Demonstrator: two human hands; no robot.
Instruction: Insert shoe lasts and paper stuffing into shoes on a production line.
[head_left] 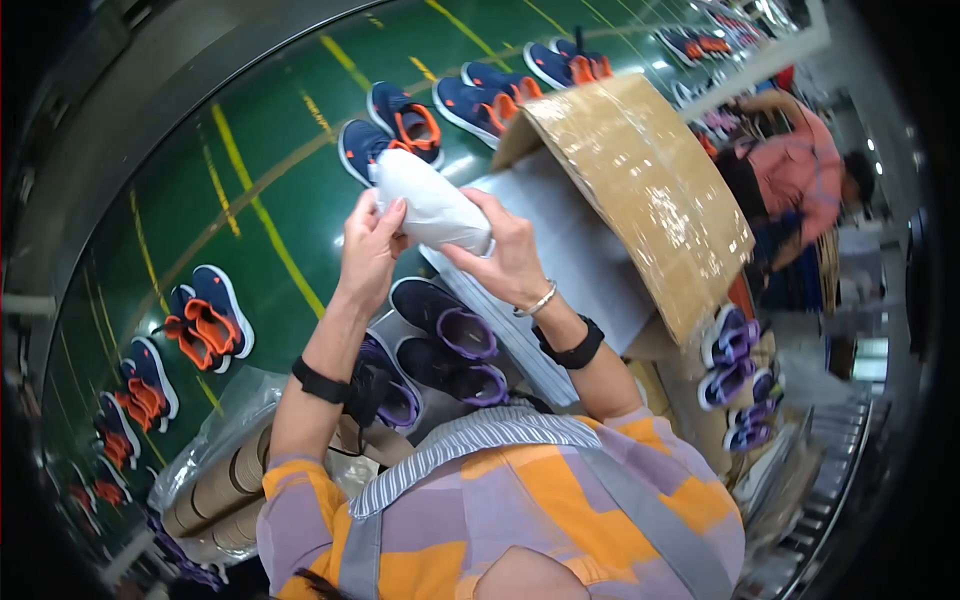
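A smooth, rounded wad of white paper (432, 200) is held up in front of me between both hands. My left hand (370, 248) is closed on its left end, thumb on top. My right hand (510, 255) grips its right end, with the thumb along the near side. What lies inside the paper, if anything, is hidden. Just beyond it sits a pair of navy shoes with orange lining (405, 125), partly covered by the paper. Below my hands are several dark shoes with purple lining (455, 335). A stack of white paper sheets (575, 250) lies beside my right hand.
A cardboard box piece (640, 180) stands over the paper stack. Navy and orange shoes (205, 320) line the green conveyor belt (285, 190). At left near me are cardboard rolls in plastic (215, 490). Purple shoes (730, 350) and a person in pink (800, 165) are at right.
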